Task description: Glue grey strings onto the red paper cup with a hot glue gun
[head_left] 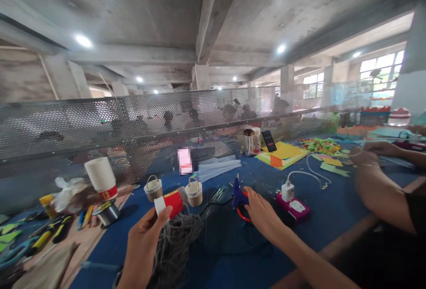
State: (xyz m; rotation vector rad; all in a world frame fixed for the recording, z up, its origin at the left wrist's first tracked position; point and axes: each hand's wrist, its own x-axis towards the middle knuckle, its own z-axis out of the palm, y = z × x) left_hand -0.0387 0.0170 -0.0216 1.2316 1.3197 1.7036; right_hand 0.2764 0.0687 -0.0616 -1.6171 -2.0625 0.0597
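My left hand (146, 233) is closed around a red and white paper cup (172, 203), which is tilted on its side. Below it lies a heap of grey cord (178, 247). My right hand (262, 213) is at a blue glue gun (237, 195) with red parts, its fingers stretched out against the back of the tool. Whether they touch it firmly is hard to see. Two small cord-wrapped cups with handles, a left one (153, 189) and a right one (194, 192), stand behind the held cup. Clear thin sticks (218, 195) lie between cup and glue gun.
Stacked paper cups (100, 176) lean at left, near a wire spool (106, 213) and pliers (61, 229). A purple power socket (293, 207) with a white charger sits right. Another person's arms (372, 178) reach in there. A perforated metal screen (149, 124) borders the table's back.
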